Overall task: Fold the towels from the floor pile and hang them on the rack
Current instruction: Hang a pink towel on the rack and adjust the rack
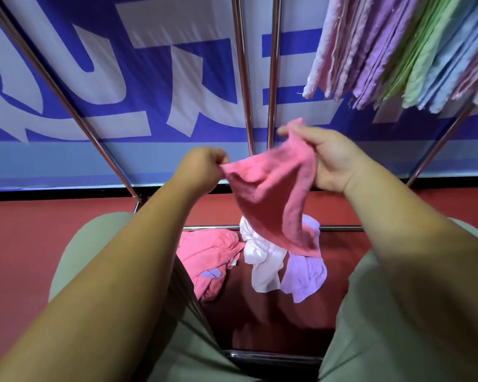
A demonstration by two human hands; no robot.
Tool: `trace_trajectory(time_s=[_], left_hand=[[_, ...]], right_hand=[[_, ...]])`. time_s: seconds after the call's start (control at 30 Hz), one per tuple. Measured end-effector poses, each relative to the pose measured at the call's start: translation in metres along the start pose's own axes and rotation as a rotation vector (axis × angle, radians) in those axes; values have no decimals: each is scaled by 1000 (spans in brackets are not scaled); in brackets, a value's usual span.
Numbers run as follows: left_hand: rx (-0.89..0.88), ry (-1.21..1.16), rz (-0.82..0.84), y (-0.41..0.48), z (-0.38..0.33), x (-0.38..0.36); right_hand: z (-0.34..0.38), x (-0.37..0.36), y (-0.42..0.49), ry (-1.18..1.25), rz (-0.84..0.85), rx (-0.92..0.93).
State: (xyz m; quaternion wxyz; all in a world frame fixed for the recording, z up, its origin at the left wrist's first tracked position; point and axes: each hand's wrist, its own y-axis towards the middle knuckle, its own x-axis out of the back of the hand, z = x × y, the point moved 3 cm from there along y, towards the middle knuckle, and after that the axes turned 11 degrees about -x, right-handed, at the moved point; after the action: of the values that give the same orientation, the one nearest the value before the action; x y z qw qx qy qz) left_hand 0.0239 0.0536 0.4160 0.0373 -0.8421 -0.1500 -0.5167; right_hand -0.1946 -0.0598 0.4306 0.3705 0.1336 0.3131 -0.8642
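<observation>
Red flooring is seen between the person's knees, where a small pile of towels in pink, white and lilac is heaped at the rack's low bar. Above the pile a pink towel is held in the air, one corner pinched by the curled fingers of the left hand and another pinched between thumb and fingers of the right hand. Farther off, the rack of steel rods is hung at the upper right with folded pastel towels, and a blue and white banner is stretched behind it.

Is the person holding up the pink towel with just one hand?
No, the left hand and the right hand each pinch an edge of the pink towel.
</observation>
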Motion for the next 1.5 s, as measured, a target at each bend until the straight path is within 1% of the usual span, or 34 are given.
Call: trace_trajectory(time_s=[0.03,0.07,0.1,0.17,0.27,0.33,0.47,0.6,0.7,0.8,0.83,0.9,1.0,1.03,1.1,1.17,1.27,1.37,1.5], left_hand=[[-83,-81,-34,2,-8,1],[-161,-147,-60,2,-17,2],[-228,-203,-85,2,-26,3],[-309,-269,-127,3,-36,1],[-363,-307,-117,4,-43,-4],[-386,-352,-99,5,-47,-3],[-391,-424,-112,9,-46,-4],[-413,-440,-80,8,-47,-4],[-447,-355,-45,7,-48,-3],[-507,-125,-47,9,-43,-5],[-497,-55,-30,11,-39,-8],[-429,52,83,12,-30,-17],[-333,207,370,7,-21,-34],[-312,243,442,5,-20,-37],[-280,253,489,4,-20,-38],[-268,209,459,7,-22,-36],[-254,116,373,10,-25,-35],[-237,92,228,13,-27,-29],[-171,1,40,16,-28,-12]], right_hand=[[-5,-6,-4,-128,44,-17],[-11,-10,-4,-206,78,-16],[-16,-12,-3,-231,98,-4],[-25,-14,5,-203,112,19],[-29,-10,15,-138,119,-3],[-28,-10,16,-111,163,-22],[-27,-5,18,-34,169,-71],[-28,-4,17,-57,181,-86],[-25,-3,19,-93,145,-28],[-23,1,24,-65,56,31],[-23,1,27,-50,22,51],[-22,4,30,-10,-45,94],[-21,8,33,14,-110,135],[-20,10,34,16,-123,146],[-18,13,35,14,-144,170],[-17,14,36,-1,-157,195],[-16,16,36,-42,-174,219],[-15,20,36,-124,-222,232],[-11,29,35,-326,-345,295]])
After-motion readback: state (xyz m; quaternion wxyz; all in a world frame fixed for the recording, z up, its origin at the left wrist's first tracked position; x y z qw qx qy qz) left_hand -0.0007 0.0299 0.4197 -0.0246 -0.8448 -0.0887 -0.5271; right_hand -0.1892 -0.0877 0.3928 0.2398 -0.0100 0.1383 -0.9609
